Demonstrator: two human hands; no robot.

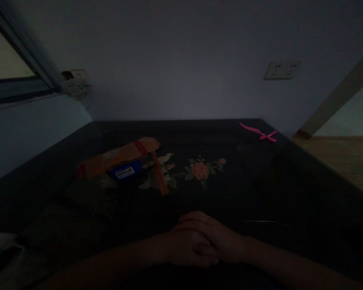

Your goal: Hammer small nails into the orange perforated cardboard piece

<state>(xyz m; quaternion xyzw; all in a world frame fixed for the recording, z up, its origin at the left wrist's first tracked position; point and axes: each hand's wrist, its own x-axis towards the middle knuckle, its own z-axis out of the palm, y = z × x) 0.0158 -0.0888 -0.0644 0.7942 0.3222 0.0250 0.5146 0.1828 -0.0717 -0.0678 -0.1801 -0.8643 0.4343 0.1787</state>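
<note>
In the dim head view, my left hand (pixel 186 247) and my right hand (pixel 219 237) are clasped together at the near side of the dark table (pixel 230 201). My right hand, with a ring on one finger, lies over the left. Both have their fingers closed, and no object shows in them. Beyond them to the left is a wooden handle (pixel 159 175), its far end meeting a long strip of brown cardboard (pixel 124 155). Beside the strip sits a blue box (pixel 125 171) with a white label.
Several thin sticks or wires (pixel 104 205) lie at left, another thin strand (pixel 268 222) at right. A pink ribbon (pixel 260 134) rests near the far right corner. Flowers (pixel 199 170) decorate the tabletop. Sockets (pixel 282 69) are on the wall. Something pale (pixel 3 255) is at lower left.
</note>
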